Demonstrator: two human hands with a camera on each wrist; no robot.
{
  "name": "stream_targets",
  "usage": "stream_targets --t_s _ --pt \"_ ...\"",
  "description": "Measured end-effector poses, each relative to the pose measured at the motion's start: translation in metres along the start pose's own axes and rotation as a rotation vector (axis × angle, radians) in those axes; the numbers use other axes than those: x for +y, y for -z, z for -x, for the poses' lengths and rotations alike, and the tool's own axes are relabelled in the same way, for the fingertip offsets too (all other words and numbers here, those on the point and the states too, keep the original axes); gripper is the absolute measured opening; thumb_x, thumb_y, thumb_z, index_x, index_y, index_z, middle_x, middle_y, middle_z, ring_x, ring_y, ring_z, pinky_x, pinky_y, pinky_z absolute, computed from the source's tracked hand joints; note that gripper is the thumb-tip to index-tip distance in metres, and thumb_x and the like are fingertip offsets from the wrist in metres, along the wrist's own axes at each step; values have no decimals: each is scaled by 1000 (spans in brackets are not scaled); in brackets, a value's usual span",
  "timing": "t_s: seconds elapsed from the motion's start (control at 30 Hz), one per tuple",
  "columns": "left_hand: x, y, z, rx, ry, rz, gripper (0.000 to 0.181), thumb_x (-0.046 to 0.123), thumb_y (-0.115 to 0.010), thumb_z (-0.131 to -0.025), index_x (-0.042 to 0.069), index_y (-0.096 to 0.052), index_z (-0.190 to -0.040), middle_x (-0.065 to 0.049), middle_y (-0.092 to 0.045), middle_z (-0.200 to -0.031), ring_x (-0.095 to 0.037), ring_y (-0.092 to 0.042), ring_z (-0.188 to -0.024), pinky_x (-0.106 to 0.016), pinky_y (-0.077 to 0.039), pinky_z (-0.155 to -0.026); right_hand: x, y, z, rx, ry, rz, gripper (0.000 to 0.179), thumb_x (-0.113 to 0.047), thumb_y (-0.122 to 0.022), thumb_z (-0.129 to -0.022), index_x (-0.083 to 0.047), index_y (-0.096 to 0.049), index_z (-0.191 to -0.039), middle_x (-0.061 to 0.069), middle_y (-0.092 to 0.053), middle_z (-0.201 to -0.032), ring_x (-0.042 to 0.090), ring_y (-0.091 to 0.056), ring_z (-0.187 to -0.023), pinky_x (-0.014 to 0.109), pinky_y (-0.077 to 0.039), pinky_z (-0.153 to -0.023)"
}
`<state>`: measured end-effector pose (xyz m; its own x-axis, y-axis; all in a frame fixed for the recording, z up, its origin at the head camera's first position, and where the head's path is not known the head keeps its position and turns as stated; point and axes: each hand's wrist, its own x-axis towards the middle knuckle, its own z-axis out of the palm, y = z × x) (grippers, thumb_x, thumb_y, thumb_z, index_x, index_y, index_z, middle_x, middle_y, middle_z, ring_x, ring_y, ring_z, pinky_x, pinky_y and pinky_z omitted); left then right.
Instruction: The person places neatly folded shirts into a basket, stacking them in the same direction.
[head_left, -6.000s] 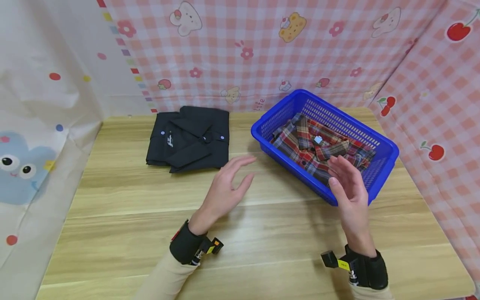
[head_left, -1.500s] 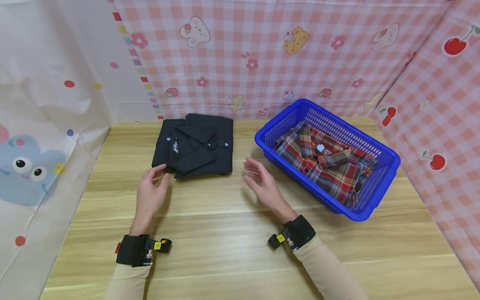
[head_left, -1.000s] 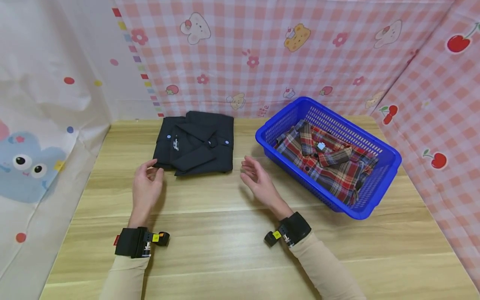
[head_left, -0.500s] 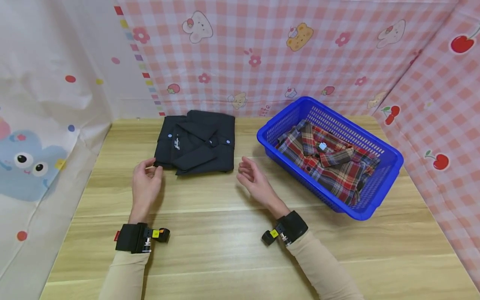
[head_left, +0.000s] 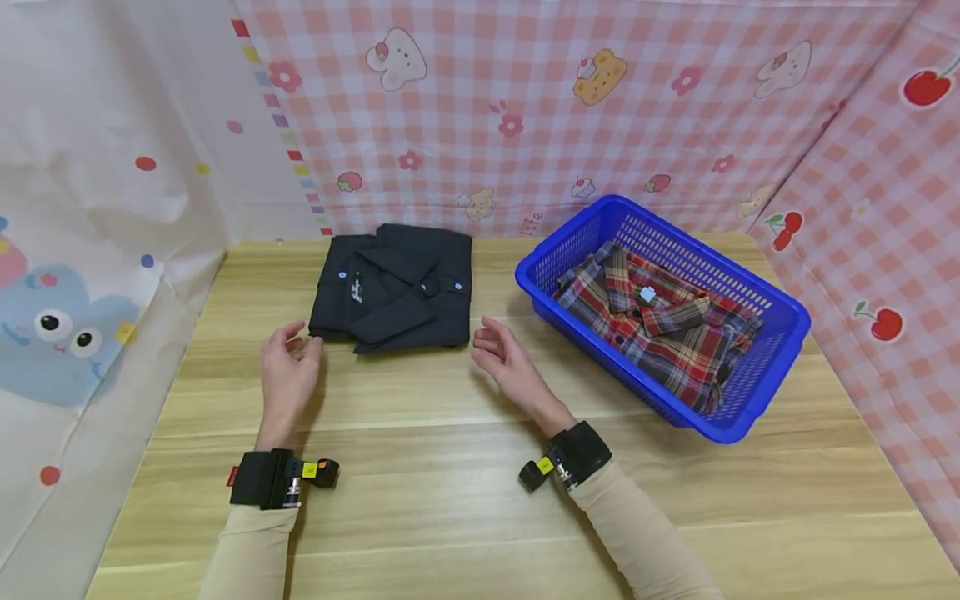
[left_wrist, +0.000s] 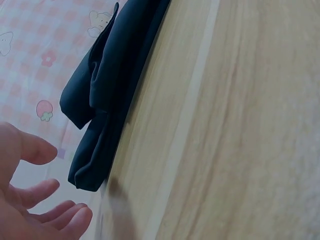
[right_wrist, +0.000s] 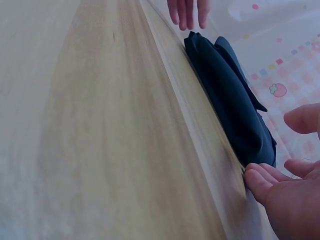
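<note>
Around a folded black cloth shirt [head_left: 397, 287], the left hand [head_left: 288, 377] is at eight o'clock, the right hand [head_left: 512, 368] at four, contact unclear; a rectangular blue plastic basket [head_left: 615, 360] sits at three.

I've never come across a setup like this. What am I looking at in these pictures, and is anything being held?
There's no machine: the left grip and right grip are simply two bare human hands, each with a black strap at the wrist. The wide picture comes from a camera worn on the head, looking forward and down. The two tilted close-ups come from cameras on the left and right wrists.

On the wooden table lie a folded black shirt and, to its right, a blue basket with a folded plaid shirt inside.

Nothing is held: the left grip is beside the black shirt's near left corner, the right grip by its right end. Whether the right touches it, I can't tell.
</note>
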<state>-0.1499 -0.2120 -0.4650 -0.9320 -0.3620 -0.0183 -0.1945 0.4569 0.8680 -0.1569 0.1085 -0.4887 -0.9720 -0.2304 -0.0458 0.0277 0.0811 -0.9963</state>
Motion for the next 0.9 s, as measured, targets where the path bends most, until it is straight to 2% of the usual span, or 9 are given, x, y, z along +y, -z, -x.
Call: stream_targets --t_s 0.23,0.37,0.57,0.77,0.9 --pt "2 2 -4 -97 33 10 62 18 -56 -104 0 -33 -159 -27 -36 -159 -43 -47 -140 -52 -41 -115 0 -4 -4 8 -19 -33 63 -4 -57 -104 6 -26 -159 32 -45 -151 43 -47 -141 50 -39 -117" --pt "2 -1 -5 -135 30 10 64 17 -57 -104 1 -31 -160 -27 -36 -161 -42 -45 -143 -50 -40 -116 0 -7 -6 10 -36 -45 64 -5 -58 -104 5 -26 -159 30 -45 -153 41 -46 -142 50 -38 -118" --pt "3 -5 -5 -145 7 -5 63 17 -57 -104 -3 -33 -158 -29 -43 -155 -41 -48 -139 -49 -41 -115 -1 -9 -8 5 -49 -37 59 -6 -57 -104 5 -33 -157 28 -45 -154 40 -47 -142 49 -39 -118" --pt "3 -7 -3 -166 12 -15 63 19 -57 -104 -4 -33 -158 -29 -45 -153 -41 -49 -137 -50 -41 -115 -3 -12 -7 3 -75 21 51 -9 -58 -104 4 -45 -152 24 -53 -149 36 -52 -138 45 -42 -115" --pt "3 -8 -2 -170 12 -11 60 18 -57 -104 -4 -37 -157 -29 -46 -152 -40 -48 -138 -49 -40 -115 -2 -13 -6 -7 -67 43 52 -10 -58 -104 8 -43 -151 28 -55 -145 38 -53 -137 46 -42 -115"
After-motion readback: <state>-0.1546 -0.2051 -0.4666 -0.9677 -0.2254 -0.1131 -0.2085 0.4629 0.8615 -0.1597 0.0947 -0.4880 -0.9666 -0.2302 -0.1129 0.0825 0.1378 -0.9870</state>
